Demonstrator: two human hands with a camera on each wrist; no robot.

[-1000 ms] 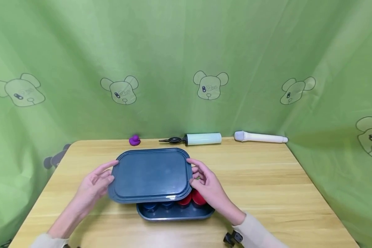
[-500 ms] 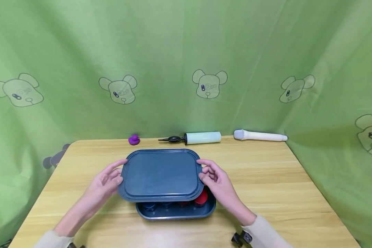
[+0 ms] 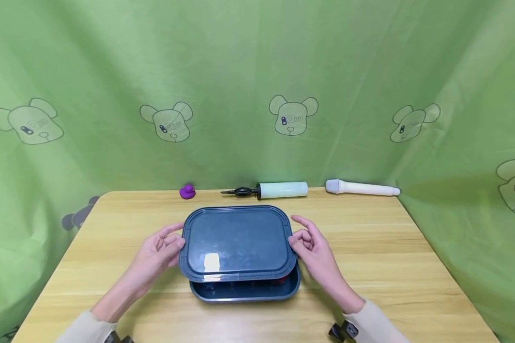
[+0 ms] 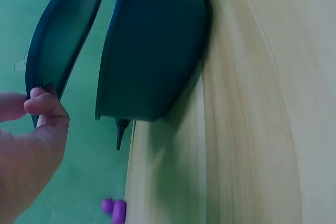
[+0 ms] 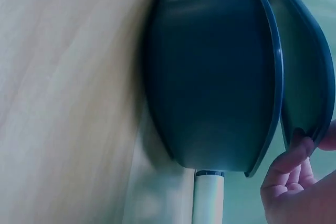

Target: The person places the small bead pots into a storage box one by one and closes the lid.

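Note:
A dark blue rectangular lid point(image 3: 240, 243) with rounded corners is held above a matching dark blue box point(image 3: 245, 291), with a gap between them at the front. My left hand point(image 3: 159, 251) pinches the lid's left edge between thumb and fingers. At the opposite edge, my right hand point(image 3: 316, 252) grips with thumb and curled fingers, its index finger extended off the rim. Both wrist views show the lid point(image 4: 65, 35) apart from the box point(image 5: 215, 82), which stands on the table. Most of the box's contents are hidden; a bit of red shows at its right.
Along the back edge of the wooden table point(image 3: 390, 267) lie a purple rubber duck point(image 3: 187, 192), a hand pump point(image 3: 282, 190) with a black nozzle and pale barrel, and a white microphone point(image 3: 362, 187). A green printed curtain point(image 3: 227, 157) hangs behind and at the sides.
Both hands have carried the lid to the right, so it now lies over most of the box. The blue and red things inside have become mostly covered. My right index finger has lifted off the rim.

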